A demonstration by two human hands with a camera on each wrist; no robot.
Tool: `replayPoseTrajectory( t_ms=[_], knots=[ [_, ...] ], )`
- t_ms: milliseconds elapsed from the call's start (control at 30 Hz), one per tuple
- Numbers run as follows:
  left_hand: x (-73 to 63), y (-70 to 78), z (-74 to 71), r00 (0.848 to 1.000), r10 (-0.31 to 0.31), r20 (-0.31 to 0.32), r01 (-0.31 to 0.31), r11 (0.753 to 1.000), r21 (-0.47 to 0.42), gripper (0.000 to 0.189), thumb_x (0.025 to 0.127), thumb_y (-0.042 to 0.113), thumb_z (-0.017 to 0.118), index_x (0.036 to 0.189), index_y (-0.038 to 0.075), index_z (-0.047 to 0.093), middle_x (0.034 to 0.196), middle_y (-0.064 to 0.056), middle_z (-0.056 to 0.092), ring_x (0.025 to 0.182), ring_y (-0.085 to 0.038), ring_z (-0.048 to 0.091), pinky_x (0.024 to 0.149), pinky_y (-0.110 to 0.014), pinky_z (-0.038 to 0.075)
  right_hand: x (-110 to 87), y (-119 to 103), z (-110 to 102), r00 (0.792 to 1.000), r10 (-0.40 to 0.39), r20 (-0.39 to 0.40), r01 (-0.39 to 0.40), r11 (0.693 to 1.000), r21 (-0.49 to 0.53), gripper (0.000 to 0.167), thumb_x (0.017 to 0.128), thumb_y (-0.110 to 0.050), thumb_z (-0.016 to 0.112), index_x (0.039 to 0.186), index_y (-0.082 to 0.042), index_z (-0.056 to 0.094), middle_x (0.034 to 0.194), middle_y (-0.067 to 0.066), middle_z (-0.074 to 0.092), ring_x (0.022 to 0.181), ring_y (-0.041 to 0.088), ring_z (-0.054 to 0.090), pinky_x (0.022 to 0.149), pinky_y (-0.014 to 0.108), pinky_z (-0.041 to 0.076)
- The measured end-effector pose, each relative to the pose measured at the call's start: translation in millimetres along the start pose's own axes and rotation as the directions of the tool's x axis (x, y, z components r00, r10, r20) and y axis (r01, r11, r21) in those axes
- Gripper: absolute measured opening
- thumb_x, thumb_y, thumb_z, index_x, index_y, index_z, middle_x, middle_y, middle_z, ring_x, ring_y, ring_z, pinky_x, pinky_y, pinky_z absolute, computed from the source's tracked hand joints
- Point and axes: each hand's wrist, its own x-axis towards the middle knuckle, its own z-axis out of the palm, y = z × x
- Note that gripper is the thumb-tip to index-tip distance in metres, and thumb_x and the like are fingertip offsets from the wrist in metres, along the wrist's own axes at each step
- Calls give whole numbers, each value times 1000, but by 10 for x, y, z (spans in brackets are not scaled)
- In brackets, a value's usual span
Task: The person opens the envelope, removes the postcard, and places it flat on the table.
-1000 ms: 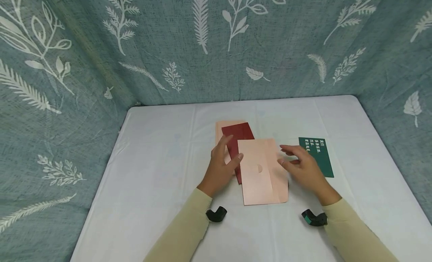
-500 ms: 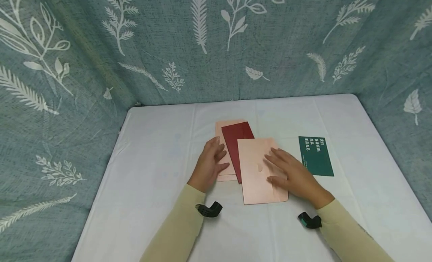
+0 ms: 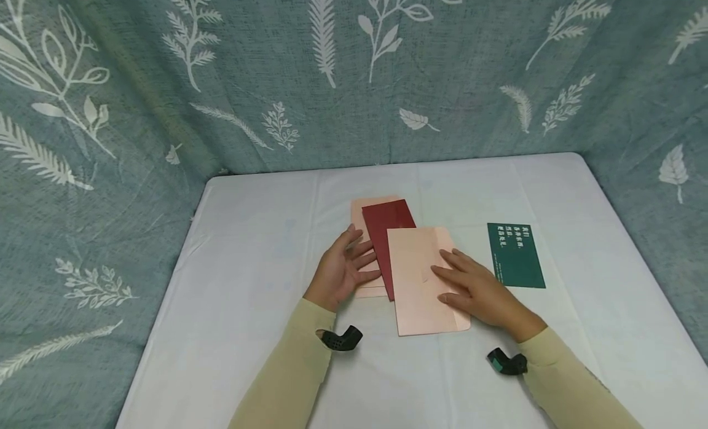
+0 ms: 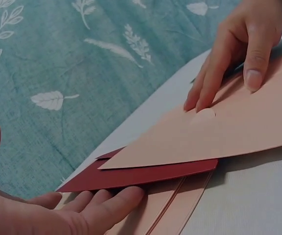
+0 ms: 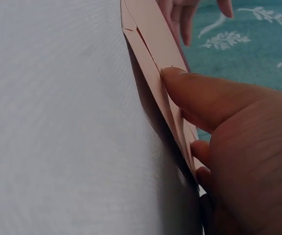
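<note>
The right grip [image 3: 485, 294], wide — fingers extended — rests on a pale-pink rectangular paper envelope [image 3: 417, 300] overlapping a dark-red rectangular paper folder [image 3: 387, 218], itself over a second pale-pink envelope [image 3: 357, 209]. The left grip [image 3: 340, 270], also wide, is at the folder's left edge. A dark-green rectangular card [image 3: 519, 260] lies apart on the white-clothed desk [image 3: 260, 251].

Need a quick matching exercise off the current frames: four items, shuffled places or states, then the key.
1. right hand
2. dark red paper
3. green card
4. left hand

A. lies apart from the other papers
B. fingers on the front pink envelope
C. fingers at the dark red paper's edge
D. partly covered by the front pink envelope

Pairs: 1-B, 2-D, 3-A, 4-C
</note>
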Motion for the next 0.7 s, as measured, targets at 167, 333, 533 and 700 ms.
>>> replayPoseTrajectory(
  t_ms=[167,333,533,700],
  knots=[
    [37,-20,15,1000,5,1,-5,1000,30,68,112,36,59,163,-1,35,152,-29,50,133,-45,61,96,-58,57,-6,5,3,1000,15,15,-15,1000,20,67,103,-39,77,162,-17,55,177,8,29,163,38,17,118,73,27],
    [112,-22,31,1000,6,-5,-6,994,106,51,113,15,55,158,-6,46,141,-30,61,119,-36,71,90,-49,61,-8,10,1,1000,22,22,-23,999,27,67,103,-40,77,162,-17,55,177,7,29,163,38,16,118,74,27],
    [198,-37,83,997,13,-82,2,984,180,56,106,2,62,159,-5,45,133,-26,66,99,-26,74,76,-39,65,-4,19,-1,999,26,20,-27,999,34,68,103,-43,76,162,-18,55,177,6,29,163,38,16,118,74,27],
    [254,-79,131,993,16,-113,10,973,230,60,100,-4,66,157,-4,46,132,-23,68,87,-24,75,67,-35,64,-1,21,-7,999,27,19,-27,999,43,68,103,-44,76,162,-18,55,177,6,29,163,37,16,118,74,27]
  ],
)
